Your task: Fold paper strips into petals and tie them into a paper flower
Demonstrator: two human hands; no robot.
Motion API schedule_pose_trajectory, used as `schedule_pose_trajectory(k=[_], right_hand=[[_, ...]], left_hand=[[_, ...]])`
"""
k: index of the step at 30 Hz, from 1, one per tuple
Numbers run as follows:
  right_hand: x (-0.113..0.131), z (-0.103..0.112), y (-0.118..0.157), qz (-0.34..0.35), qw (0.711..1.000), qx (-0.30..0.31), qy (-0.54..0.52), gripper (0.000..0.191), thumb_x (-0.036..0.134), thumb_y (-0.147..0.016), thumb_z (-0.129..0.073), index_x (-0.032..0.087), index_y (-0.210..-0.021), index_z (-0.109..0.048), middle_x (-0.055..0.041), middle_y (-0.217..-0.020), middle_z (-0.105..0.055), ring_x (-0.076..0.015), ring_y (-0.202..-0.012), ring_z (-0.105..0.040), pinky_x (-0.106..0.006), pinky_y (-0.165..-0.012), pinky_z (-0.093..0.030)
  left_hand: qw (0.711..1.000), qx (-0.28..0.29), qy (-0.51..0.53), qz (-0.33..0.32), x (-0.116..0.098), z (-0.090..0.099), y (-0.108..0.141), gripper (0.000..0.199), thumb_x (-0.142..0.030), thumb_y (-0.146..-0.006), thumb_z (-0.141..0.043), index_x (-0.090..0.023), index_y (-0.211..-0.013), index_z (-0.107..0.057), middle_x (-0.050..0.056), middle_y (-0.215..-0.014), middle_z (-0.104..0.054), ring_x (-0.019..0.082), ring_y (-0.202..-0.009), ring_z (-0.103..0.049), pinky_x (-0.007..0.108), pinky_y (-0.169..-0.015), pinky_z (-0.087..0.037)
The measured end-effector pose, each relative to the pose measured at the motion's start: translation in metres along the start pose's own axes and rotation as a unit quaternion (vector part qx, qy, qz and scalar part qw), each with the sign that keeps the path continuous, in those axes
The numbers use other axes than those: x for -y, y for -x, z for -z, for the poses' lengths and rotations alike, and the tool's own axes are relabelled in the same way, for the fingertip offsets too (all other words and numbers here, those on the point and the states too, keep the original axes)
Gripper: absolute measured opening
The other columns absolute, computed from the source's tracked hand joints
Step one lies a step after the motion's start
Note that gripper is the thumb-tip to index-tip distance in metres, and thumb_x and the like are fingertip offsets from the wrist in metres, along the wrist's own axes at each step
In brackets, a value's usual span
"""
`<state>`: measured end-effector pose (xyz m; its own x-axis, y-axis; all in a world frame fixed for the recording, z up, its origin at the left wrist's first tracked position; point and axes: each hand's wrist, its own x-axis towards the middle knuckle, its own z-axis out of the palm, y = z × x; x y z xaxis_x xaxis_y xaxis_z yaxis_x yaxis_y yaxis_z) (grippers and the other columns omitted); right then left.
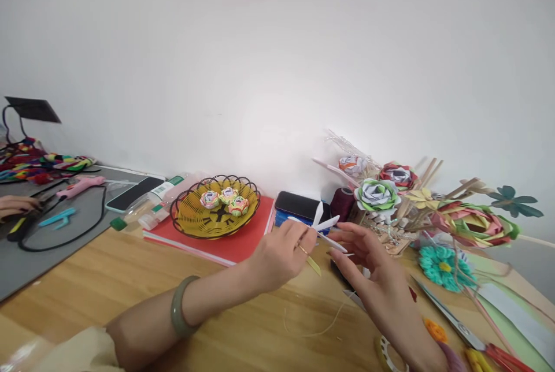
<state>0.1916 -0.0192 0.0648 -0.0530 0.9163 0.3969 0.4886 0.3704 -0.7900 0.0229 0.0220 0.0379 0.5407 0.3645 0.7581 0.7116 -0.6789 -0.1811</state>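
Note:
My left hand [286, 253] is closed around the base of a white folded-paper flower [326, 223], whose narrow pointed petals fan out past the fingertips. A yellow-green strip [314, 266] sticks out below that hand, and its upper part is hidden by the fingers. My right hand [368, 265] is at the petals' right side, thumb and fingers apart around one petal's tip; whether they touch it I cannot tell. Beneath the hands, a thin pale thread [318, 334] curves over the wooden table [243, 326].
A yellow woven basket [184, 219] holding paper roses stands on red paper [247, 248]. Right of it are a phone [299, 205], a maroon thread spool [341, 204], paper flowers [377, 196], scissors [466, 326] and a tape roll [390, 354]. Left: bottles [145, 207], a pink glue gun [80, 187], another person's hand [17, 207].

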Motion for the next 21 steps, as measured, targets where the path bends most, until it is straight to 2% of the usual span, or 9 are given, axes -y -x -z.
schedule_pose_trajectory(k=[3,6,9,10,12,15,18,19,21], right_hand=[[-0.006,0.003,-0.004,-0.019,1.000,0.023,0.000,0.021,0.037,-0.081,-0.049,0.020,-0.089,-0.058,-0.0063,-0.089,-0.065,-0.0189,-0.078,-0.061,-0.031,-0.068,-0.050],[-0.011,0.008,-0.009,-0.027,0.999,0.017,-0.027,0.020,0.037,-0.078,-0.053,0.019,-0.084,-0.060,-0.0057,-0.088,-0.065,-0.0193,-0.080,-0.060,-0.029,-0.069,-0.050],[-0.009,0.010,-0.012,-0.054,0.995,0.016,-0.078,0.023,0.039,-0.074,-0.057,0.018,-0.082,-0.061,-0.0049,-0.083,-0.064,-0.0179,-0.072,-0.060,-0.027,-0.060,-0.050],[-0.008,0.010,-0.013,-0.071,0.993,0.021,-0.093,0.025,0.041,-0.073,-0.058,0.018,-0.082,-0.062,-0.0045,-0.080,-0.064,-0.0174,-0.069,-0.060,-0.026,-0.057,-0.050],[-0.005,0.010,-0.013,-0.103,0.988,0.030,-0.116,0.028,0.044,-0.071,-0.059,0.018,-0.082,-0.062,-0.0042,-0.077,-0.065,-0.0170,-0.066,-0.060,-0.027,-0.055,-0.049],[-0.004,0.009,-0.013,-0.124,0.983,0.037,-0.134,0.031,0.047,-0.068,-0.061,0.018,-0.080,-0.062,-0.0043,-0.078,-0.066,-0.0175,-0.068,-0.060,-0.028,-0.058,-0.050],[-0.007,0.008,-0.012,-0.107,0.987,0.057,-0.105,0.029,0.045,-0.072,-0.058,0.019,-0.083,-0.061,-0.0046,-0.081,-0.066,-0.0183,-0.070,-0.061,-0.030,-0.062,-0.051],[-0.007,0.007,-0.011,-0.084,0.991,0.061,-0.078,0.026,0.042,-0.075,-0.055,0.019,-0.086,-0.061,-0.0050,-0.085,-0.066,-0.0190,-0.073,-0.061,-0.032,-0.065,-0.051],[-0.006,0.006,-0.009,-0.007,0.999,0.032,-0.001,0.023,0.035,-0.078,-0.052,0.020,-0.094,-0.059,-0.0067,-0.096,-0.063,-0.0216,-0.086,-0.059,-0.036,-0.075,-0.048]], left_hand=[[0.998,-0.008,0.055,-0.039,-0.002,0.002,-0.001,0.022,-0.023,-0.083,-0.042,-0.013,-0.099,-0.051,0.007,-0.080,-0.058,0.015,-0.072,-0.056,0.023,-0.055,-0.045],[0.971,-0.051,0.232,-0.008,0.001,0.012,-0.007,0.044,-0.051,-0.076,-0.046,-0.013,-0.097,-0.052,0.010,-0.085,-0.060,0.018,-0.079,-0.057,0.028,-0.066,-0.049],[0.925,-0.070,0.347,0.134,0.008,0.022,-0.014,0.024,-0.036,-0.081,-0.044,-0.016,-0.089,-0.054,0.007,-0.080,-0.060,0.015,-0.077,-0.056,0.028,-0.068,-0.048],[0.911,-0.043,0.363,0.193,0.010,0.023,-0.017,0.021,-0.034,-0.079,-0.049,-0.016,-0.090,-0.055,0.007,-0.085,-0.060,0.015,-0.080,-0.056,0.028,-0.070,-0.048],[0.888,0.019,0.380,0.258,0.012,0.023,-0.020,0.027,-0.033,-0.072,-0.060,-0.018,-0.094,-0.057,0.005,-0.091,-0.061,0.016,-0.084,-0.056,0.030,-0.075,-0.047],[0.866,0.092,0.395,0.292,0.011,0.019,-0.020,0.023,-0.032,-0.067,-0.066,-0.020,-0.086,-0.063,0.003,-0.087,-0.064,0.016,-0.083,-0.058,0.030,-0.075,-0.047],[0.844,0.113,0.425,0.307,0.007,0.016,-0.018,0.017,-0.029,-0.070,-0.063,-0.020,-0.085,-0.064,0.001,-0.086,-0.067,0.015,-0.080,-0.060,0.028,-0.071,-0.048],[0.844,0.111,0.423,0.310,0.006,0.015,-0.017,0.017,-0.028,-0.070,-0.063,-0.020,-0.086,-0.063,0.001,-0.086,-0.067,0.015,-0.079,-0.060,0.027,-0.070,-0.049],[0.868,0.082,0.390,0.296,0.004,0.015,-0.016,0.015,-0.025,-0.070,-0.063,-0.019,-0.084,-0.063,0.002,-0.083,-0.068,0.015,-0.075,-0.061,0.028,-0.069,-0.049]])
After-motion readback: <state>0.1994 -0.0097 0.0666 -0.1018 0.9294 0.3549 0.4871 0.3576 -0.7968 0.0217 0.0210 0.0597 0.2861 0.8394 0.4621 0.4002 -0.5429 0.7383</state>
